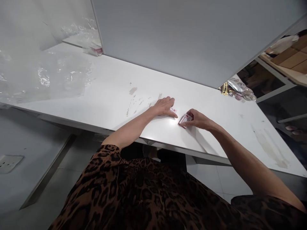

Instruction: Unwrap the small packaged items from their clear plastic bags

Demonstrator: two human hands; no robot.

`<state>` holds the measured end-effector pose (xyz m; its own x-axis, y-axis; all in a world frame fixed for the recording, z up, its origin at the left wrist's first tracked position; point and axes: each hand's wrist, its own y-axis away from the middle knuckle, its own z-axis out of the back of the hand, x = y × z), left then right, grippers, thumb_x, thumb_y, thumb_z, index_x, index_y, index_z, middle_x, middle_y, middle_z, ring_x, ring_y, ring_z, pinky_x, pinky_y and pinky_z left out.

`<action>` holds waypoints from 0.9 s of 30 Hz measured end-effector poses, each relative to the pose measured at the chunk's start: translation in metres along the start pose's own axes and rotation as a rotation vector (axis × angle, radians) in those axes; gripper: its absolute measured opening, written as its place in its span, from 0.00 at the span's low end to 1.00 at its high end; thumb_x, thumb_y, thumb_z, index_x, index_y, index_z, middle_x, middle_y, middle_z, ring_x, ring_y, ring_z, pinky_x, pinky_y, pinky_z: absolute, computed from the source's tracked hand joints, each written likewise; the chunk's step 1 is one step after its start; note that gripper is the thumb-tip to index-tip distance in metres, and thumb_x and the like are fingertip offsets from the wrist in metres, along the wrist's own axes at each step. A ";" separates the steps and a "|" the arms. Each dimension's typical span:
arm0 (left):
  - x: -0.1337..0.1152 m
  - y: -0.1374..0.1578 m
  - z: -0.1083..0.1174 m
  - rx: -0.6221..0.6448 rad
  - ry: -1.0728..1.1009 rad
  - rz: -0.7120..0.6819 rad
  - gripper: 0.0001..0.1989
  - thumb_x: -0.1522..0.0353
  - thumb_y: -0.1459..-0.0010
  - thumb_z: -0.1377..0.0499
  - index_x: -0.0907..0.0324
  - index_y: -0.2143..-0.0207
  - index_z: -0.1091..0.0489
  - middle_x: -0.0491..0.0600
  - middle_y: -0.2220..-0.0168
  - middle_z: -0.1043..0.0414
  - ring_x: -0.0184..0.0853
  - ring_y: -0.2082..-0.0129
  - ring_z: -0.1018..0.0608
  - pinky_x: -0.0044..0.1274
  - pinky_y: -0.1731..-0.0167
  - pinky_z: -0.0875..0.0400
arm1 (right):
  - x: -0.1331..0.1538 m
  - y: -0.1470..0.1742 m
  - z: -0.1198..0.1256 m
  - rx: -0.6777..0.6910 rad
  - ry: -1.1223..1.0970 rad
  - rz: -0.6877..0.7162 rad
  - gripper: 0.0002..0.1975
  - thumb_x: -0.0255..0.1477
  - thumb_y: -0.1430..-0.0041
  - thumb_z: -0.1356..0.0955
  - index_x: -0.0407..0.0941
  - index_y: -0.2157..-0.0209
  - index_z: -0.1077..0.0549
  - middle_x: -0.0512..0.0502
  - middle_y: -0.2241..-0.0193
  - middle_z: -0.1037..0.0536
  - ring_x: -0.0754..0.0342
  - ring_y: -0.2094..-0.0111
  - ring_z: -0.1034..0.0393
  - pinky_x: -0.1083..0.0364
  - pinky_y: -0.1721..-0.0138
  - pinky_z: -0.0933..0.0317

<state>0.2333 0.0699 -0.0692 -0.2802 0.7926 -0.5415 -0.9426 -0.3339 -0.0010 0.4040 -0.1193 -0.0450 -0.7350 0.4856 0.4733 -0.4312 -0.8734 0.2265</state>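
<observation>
On the white tabletop, my left hand (164, 107) is closed over white cards (174, 111) with red print. Its thumb lies along their near side, and the palm and fingers hide most of them. To the right, my right hand (198, 119) grips a small stack of cards (185, 118), white-faced with a red frame and a dark red lower edge. The thumb is on the near side and the fingers are on the far side. A narrow gap separates the two hands. Whether the right-hand stack touches the table I cannot tell.
A grey panel (158, 38) stands upright along the table's (107, 86) back edge. Clear plastic wrap (45, 75) covers the left end. Shiny gold and silver packets (237, 89) lie at the back right. Cardboard boxes (291, 57) sit on a shelf beyond.
</observation>
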 end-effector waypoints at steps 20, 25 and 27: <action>-0.006 -0.001 -0.003 0.046 0.909 0.090 0.32 0.40 0.30 0.56 0.58 0.62 0.32 0.49 0.75 0.28 0.31 0.80 0.28 0.25 0.78 0.37 | 0.047 0.004 -0.023 -0.232 -1.002 0.098 0.35 0.52 0.69 0.14 0.46 0.72 0.31 0.48 0.73 0.21 0.56 0.75 0.29 0.53 0.72 0.31; -0.003 0.004 0.005 0.265 0.966 -0.094 0.27 0.48 0.42 0.33 0.55 0.49 0.27 0.49 0.69 0.24 0.31 0.75 0.24 0.24 0.75 0.30 | 0.043 -0.007 -0.033 -0.307 -0.912 0.101 0.39 0.55 0.71 0.15 0.48 0.69 0.34 0.52 0.75 0.27 0.55 0.74 0.31 0.54 0.73 0.34; -0.001 0.005 0.006 0.315 0.974 -0.112 0.28 0.54 0.42 0.32 0.54 0.42 0.27 0.50 0.67 0.23 0.32 0.73 0.23 0.25 0.73 0.27 | 0.038 -0.005 -0.033 -0.335 -0.855 0.106 0.39 0.54 0.69 0.15 0.48 0.64 0.33 0.53 0.72 0.28 0.56 0.74 0.33 0.56 0.76 0.38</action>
<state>0.2282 0.0709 -0.0639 -0.0512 0.0066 -0.9987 -0.9984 -0.0236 0.0510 0.3605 -0.0947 -0.0565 -0.2002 0.0938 0.9753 -0.6108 -0.7903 -0.0493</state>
